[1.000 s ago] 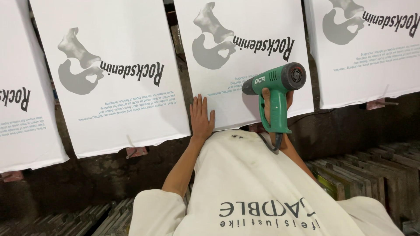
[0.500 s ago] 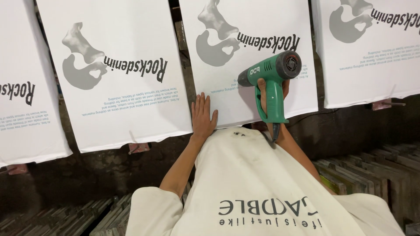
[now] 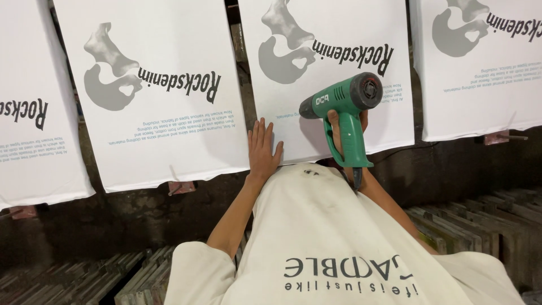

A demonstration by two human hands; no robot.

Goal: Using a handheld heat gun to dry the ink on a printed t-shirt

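Pointing left, barrel crosswise: green heat gun (image 3: 344,107)

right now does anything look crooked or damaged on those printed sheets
Nothing stands out. The white sheets lie side by side, prints intact, no tears or spills visible. The left hand lies flat on the middle sheet's lower edge; the right hand holds a green heat gun over it.
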